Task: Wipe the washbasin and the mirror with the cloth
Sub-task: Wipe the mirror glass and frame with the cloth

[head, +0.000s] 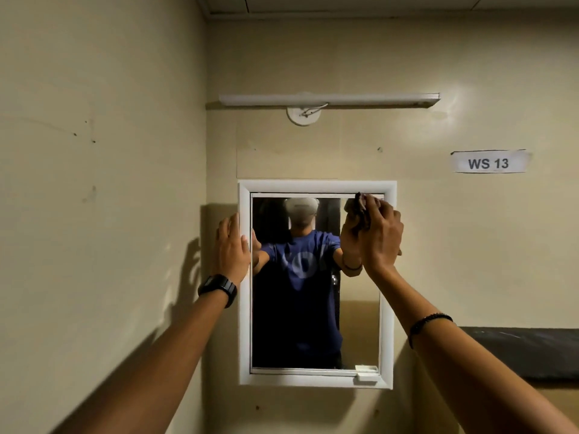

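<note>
At one o'clock on the mirror point(316, 308), the right hand point(380, 236) holds the cloth point(362, 205). Left hand point(232, 245), spread wide, steadies the frame. Press flat and rub in rows downward.

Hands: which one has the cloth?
The right hand, pressing the dark cloth on the mirror's top right corner. The left hand, with the black watch, rests flat on the frame's left edge.

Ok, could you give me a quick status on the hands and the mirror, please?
Right hand presses cloth at mirror top right corner. Left hand flat on frame's left edge. Washbasin out of view. Nothing in the way.
</note>
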